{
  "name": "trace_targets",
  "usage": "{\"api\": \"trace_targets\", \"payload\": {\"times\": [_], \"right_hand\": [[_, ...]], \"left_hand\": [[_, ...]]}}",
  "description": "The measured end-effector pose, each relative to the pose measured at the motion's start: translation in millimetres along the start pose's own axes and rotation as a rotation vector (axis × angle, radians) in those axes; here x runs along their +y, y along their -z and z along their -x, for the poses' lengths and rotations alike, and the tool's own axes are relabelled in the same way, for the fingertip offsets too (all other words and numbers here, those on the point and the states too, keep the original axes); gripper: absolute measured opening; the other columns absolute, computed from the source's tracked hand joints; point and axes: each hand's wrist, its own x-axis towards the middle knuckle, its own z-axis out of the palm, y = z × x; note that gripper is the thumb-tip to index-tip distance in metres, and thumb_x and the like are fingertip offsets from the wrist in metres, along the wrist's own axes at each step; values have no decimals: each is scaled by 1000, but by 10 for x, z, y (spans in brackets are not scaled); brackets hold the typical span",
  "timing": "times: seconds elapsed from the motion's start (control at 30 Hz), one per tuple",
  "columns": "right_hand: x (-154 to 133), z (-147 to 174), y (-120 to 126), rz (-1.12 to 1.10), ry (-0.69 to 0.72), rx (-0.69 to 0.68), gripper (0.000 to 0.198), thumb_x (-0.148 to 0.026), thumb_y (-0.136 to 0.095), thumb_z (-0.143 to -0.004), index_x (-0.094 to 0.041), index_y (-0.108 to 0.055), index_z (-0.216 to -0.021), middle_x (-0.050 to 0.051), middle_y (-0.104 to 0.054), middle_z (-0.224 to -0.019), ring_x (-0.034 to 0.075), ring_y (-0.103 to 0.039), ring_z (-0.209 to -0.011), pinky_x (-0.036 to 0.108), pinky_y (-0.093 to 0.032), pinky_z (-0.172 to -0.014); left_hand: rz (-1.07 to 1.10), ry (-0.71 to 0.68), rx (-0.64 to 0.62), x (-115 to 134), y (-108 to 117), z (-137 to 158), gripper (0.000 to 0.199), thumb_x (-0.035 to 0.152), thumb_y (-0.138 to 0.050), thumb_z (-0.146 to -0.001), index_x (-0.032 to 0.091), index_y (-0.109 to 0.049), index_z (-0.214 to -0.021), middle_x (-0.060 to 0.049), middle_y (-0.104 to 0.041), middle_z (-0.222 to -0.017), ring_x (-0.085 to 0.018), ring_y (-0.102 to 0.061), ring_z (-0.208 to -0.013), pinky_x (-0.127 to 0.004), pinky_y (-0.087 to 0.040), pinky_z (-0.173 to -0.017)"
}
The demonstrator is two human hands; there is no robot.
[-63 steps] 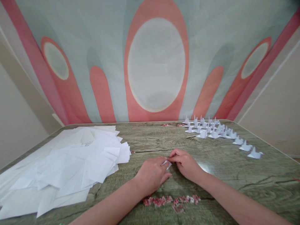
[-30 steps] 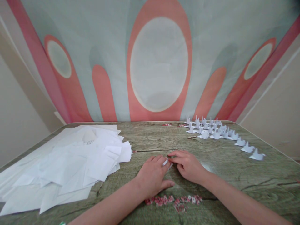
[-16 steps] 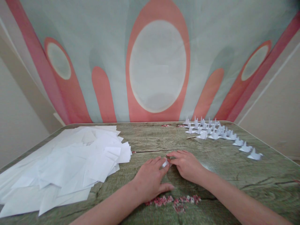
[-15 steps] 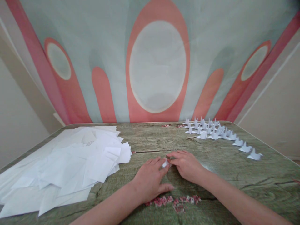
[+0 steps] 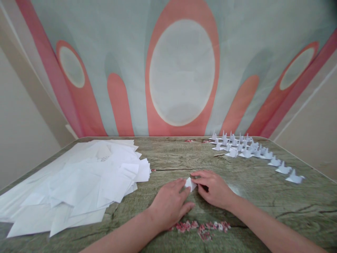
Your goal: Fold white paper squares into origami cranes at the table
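A small folded piece of white paper (image 5: 190,184) lies on the table between my two hands, its top coming to a point. My left hand (image 5: 170,200) rests palm down at its left side, fingertips pressing the paper's edge and holding it in place, thumb stretched out toward me. From the right, my right hand (image 5: 214,189) has thumb and index finger closed on the paper's right edge, the other fingers reaching just beyond it. Parts of the paper are hidden under the fingertips.
A broad heap of loose white paper sheets (image 5: 79,186) covers the left side of the wood-patterned table (image 5: 168,154). Several folded white paper cranes (image 5: 246,152) stand in rows at the back right. Behind the table hangs a patterned cloth (image 5: 131,42). Printed pink flowers (image 5: 202,226) mark the near tabletop.
More of the folded paper now shows between my hands, its pointed top uncovered. My right fingers have shifted slightly on its edge. The whole view has swung a little to the left.
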Motion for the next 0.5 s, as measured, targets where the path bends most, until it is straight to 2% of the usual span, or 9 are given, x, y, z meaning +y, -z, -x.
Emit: {"api": "trace_targets", "payload": {"times": [0.1,0.23,0.5], "right_hand": [[8,-9,-18,-21,-2,27,30,-15,-51,-76,-25,-66,-101,4,-64,-105,18,-59,-93,35,-44,-85],[16,-10,-41,-27,-6,51,27,-17,-53,-78,-24,-66,-101,5,-65,-104,18,-60,-92,35,-45,-84],[-5,-3,-44,-6,7,54,29,-16,-52,-78,-23,-64,-103,5,-65,-104,18,-59,-93,34,-45,-84]], "left_hand": [[29,-4,26,-25,19,-29,36,34,-42,-88,18,-48,-120,-9,-54,-124,-21,-49,-115,-36,-38,-98],[75,-3,68,-84,23,-69,29,24,-39,-90,20,-51,-115,-6,-60,-116,-18,-54,-109,-32,-41,-95],[151,17,141,-154,-33,-106,28,21,-43,-88,25,-55,-113,-2,-66,-107,-16,-60,-100,-29,-45,-89]]}}
